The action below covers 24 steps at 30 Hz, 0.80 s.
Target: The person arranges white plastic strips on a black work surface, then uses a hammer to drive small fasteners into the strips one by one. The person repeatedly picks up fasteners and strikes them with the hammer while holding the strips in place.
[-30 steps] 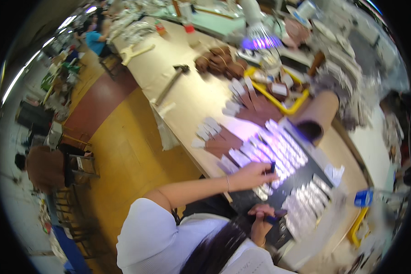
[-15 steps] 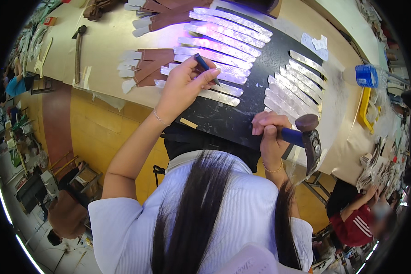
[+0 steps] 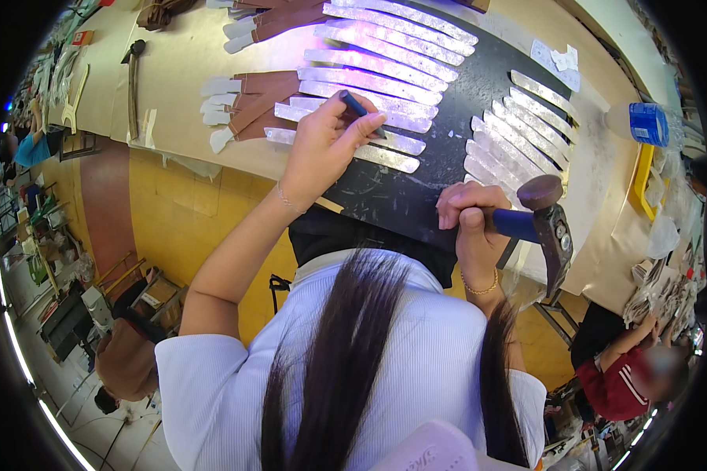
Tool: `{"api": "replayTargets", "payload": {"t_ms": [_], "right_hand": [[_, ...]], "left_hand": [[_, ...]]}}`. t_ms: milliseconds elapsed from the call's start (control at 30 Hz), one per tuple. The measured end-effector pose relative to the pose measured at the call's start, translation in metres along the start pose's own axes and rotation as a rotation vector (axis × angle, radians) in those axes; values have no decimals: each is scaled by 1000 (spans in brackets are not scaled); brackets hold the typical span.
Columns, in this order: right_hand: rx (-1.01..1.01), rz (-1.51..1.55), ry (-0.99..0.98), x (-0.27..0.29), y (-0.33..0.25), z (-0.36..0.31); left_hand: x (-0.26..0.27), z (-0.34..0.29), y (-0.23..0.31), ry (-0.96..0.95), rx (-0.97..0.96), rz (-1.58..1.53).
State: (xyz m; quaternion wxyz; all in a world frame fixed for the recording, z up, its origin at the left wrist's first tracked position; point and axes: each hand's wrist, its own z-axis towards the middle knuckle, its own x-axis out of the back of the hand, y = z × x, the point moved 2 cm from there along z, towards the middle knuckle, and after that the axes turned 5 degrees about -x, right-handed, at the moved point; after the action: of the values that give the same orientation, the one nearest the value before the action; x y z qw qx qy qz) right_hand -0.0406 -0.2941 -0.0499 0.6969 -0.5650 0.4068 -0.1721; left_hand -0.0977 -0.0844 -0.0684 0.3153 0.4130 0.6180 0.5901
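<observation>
My left hand (image 3: 327, 145) is closed around a short dark-blue punch (image 3: 352, 104), held tilted. The punch's lower tip is at one of the silvery strips (image 3: 404, 141) near the front of a black board (image 3: 448, 157). My right hand (image 3: 475, 222) grips the blue handle of a hammer (image 3: 552, 228), beside the board's front edge. The hammer's head is raised to the right, apart from the punch. Several silvery strips fan out across the board's left side. Brown straps (image 3: 259, 110) with pale ends lie at the strips' left ends.
A second fan of silvery strips (image 3: 518, 137) lies to the right. Beyond are white paper scraps (image 3: 558, 63), a bottle with a blue label (image 3: 648, 124) and a yellow frame (image 3: 646, 180). Another hammer (image 3: 133, 86) lies far left. A person in red (image 3: 624, 381) sits at the right.
The whole view has shifted a little, so the table sits higher in the picture. My hands keep hold of the punch and hammer, with little movement relative to the strips.
</observation>
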Motion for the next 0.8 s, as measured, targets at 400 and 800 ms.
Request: {"api": "replayTargets", "payload": {"t_ms": [400,800], "right_hand": [[-133,-593,117,12,-25,-1],[157,-1079,-249,-10,-88,23]], "left_hand": [[-12,-7,25,-64,-441,621],[-16,-11,30,-75,-598,683]]}}
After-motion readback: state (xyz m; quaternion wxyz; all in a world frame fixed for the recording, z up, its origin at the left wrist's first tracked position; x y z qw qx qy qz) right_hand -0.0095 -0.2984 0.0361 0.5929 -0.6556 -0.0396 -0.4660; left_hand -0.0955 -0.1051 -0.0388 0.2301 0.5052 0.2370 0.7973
